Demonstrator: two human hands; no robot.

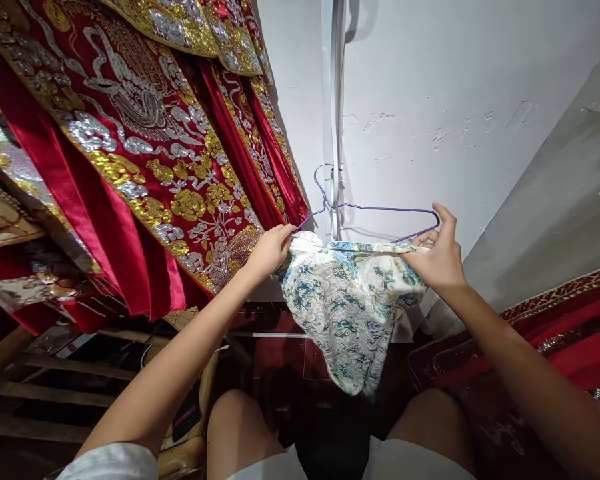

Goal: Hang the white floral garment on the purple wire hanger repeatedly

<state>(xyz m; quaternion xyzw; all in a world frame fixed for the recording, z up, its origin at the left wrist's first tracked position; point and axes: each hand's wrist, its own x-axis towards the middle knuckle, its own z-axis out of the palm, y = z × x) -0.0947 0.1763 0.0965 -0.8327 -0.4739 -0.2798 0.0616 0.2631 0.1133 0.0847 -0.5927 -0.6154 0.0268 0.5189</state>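
A white garment with a blue and green dragon pattern (347, 307) hangs from a thin purple wire hanger (375, 209) in front of a white wall. My left hand (271, 250) is closed on the garment's left shoulder at the hanger's left end. My right hand (437, 257) pinches the garment's right shoulder together with the hanger's right end, index finger raised. The hanger's hook sits by a white vertical pipe (336, 100). The cloth droops down between my knees.
Red robes with heavy gold and silver embroidery (145, 153) hang close on the left. More red embroidered cloth (555, 340) lies at the right. A wooden bench or rack (55, 387) stands low on the left. The floor below is dark red tile.
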